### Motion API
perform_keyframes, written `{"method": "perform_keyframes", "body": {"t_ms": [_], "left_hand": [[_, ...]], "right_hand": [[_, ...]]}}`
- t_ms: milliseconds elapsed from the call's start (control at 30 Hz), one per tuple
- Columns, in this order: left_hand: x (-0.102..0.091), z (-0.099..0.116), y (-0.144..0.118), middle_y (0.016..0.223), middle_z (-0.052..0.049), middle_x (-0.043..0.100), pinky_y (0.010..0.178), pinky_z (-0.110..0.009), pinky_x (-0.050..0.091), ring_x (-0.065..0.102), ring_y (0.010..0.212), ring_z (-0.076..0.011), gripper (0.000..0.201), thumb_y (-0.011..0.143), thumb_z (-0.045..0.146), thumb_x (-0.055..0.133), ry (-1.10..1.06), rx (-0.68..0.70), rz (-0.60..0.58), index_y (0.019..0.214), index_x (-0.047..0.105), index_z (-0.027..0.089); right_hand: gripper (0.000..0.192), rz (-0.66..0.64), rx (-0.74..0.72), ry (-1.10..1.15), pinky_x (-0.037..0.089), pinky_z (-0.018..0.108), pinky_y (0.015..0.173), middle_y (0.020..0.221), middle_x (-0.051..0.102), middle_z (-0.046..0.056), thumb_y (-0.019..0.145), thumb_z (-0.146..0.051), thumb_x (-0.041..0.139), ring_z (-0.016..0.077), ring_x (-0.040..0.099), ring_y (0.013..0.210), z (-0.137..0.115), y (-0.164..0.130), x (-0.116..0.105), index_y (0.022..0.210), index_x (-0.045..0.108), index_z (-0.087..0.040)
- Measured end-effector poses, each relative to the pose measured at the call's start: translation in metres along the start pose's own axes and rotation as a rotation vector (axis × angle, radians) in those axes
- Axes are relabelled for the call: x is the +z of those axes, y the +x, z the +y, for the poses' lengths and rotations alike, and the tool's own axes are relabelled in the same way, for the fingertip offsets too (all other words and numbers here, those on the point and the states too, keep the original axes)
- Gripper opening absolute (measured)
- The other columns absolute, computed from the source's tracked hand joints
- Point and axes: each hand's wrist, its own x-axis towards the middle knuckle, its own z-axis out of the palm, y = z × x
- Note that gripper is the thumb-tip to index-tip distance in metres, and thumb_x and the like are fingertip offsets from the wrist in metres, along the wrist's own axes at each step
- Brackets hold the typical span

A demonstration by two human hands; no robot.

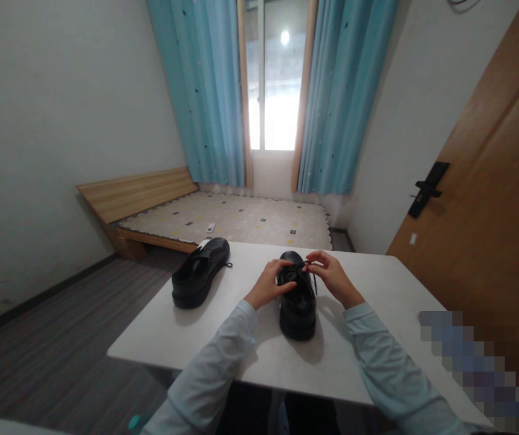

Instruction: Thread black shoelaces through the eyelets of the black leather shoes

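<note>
White table, two black shoes, left hand and right hand pinching near shoe's laces

Bare table lies right of the near shoe; second shoe blocks left.

second black shoe, bed, blue curtains, door
</note>
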Motion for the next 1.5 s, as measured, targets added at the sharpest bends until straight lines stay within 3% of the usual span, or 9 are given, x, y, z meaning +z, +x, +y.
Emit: {"method": "perform_keyframes", "body": {"t_ms": [133,267,400,633,867,1000,1233,1500], "left_hand": [[0.000,-0.001,0.000,0.117,-0.009,0.055,0.094,-0.043,0.043,0.049,0.113,-0.0254,0.045,0.072,0.032,0.069,0.002,-0.003,-0.001,0.114,0.055,0.023],[0.000,-0.001,0.001,0.117,-0.008,0.055,0.094,-0.043,0.043,0.049,0.113,-0.0251,0.045,0.072,0.033,0.069,0.001,-0.008,0.001,0.114,0.055,0.024],[0.000,0.000,0.001,0.117,-0.008,0.055,0.094,-0.042,0.043,0.050,0.113,-0.0252,0.045,0.071,0.031,0.070,0.001,-0.006,0.002,0.113,0.055,0.024],[-0.001,0.001,0.001,0.116,-0.008,0.056,0.093,-0.041,0.043,0.049,0.113,-0.0248,0.043,0.072,0.031,0.069,0.005,-0.019,-0.006,0.113,0.055,0.024],[0.000,-0.002,0.000,0.118,-0.009,0.054,0.093,-0.041,0.043,0.049,0.114,-0.0252,0.044,0.073,0.032,0.068,0.006,-0.018,-0.011,0.113,0.055,0.022],[-0.001,-0.003,-0.001,0.117,-0.009,0.055,0.094,-0.042,0.043,0.049,0.114,-0.0254,0.043,0.073,0.031,0.068,-0.004,-0.006,-0.009,0.113,0.055,0.022],[-0.001,-0.002,-0.003,0.118,-0.009,0.055,0.094,-0.042,0.042,0.048,0.115,-0.0256,0.044,0.073,0.032,0.068,0.007,-0.009,-0.014,0.114,0.054,0.022],[-0.001,-0.002,-0.002,0.119,-0.009,0.055,0.095,-0.042,0.042,0.048,0.116,-0.0257,0.043,0.074,0.032,0.068,0.002,-0.017,-0.016,0.114,0.054,0.022]], "right_hand": [[0.011,0.004,-0.138,-0.306,0.049,0.032,0.067,0.078,0.062,0.001,0.071,-0.021,0.058,0.0159,0.060,0.069,-0.003,0.000,-0.001,0.082,0.059,-0.019],[0.015,0.011,-0.328,-0.638,0.047,0.031,0.067,0.082,0.061,0.004,0.075,-0.015,0.051,0.0160,0.056,0.072,-0.005,-0.001,-0.004,0.083,0.063,-0.019],[0.012,-0.034,-0.364,-0.733,0.049,0.032,0.065,0.090,0.052,0.005,0.074,-0.020,0.061,0.0130,0.052,0.064,0.000,0.000,-0.011,0.085,0.066,-0.019],[0.003,-0.008,-0.348,-0.799,0.051,0.038,0.070,0.099,0.050,0.010,0.071,-0.016,0.064,0.0199,0.054,0.081,0.010,0.002,-0.018,0.069,0.065,-0.018],[0.015,0.051,-0.184,-0.567,0.052,0.037,0.068,0.096,0.058,0.010,0.069,-0.032,0.067,0.0235,0.057,0.090,0.001,0.001,-0.025,0.068,0.064,-0.017],[0.025,0.118,-0.020,-0.252,0.052,0.040,0.077,0.090,0.063,0.008,0.060,-0.037,0.075,0.0210,0.062,0.082,-0.003,0.001,-0.028,0.066,0.062,-0.017],[0.028,0.114,0.153,0.246,0.051,0.038,0.085,0.087,0.067,0.003,0.055,-0.031,0.081,0.0180,0.067,0.080,-0.019,-0.006,-0.023,0.070,0.062,-0.016],[0.034,0.188,0.117,0.194,0.049,0.025,0.060,0.064,0.057,-0.005,0.061,-0.043,0.077,0.0098,0.060,0.055,-0.014,-0.004,-0.026,0.071,0.058,-0.018]]}}
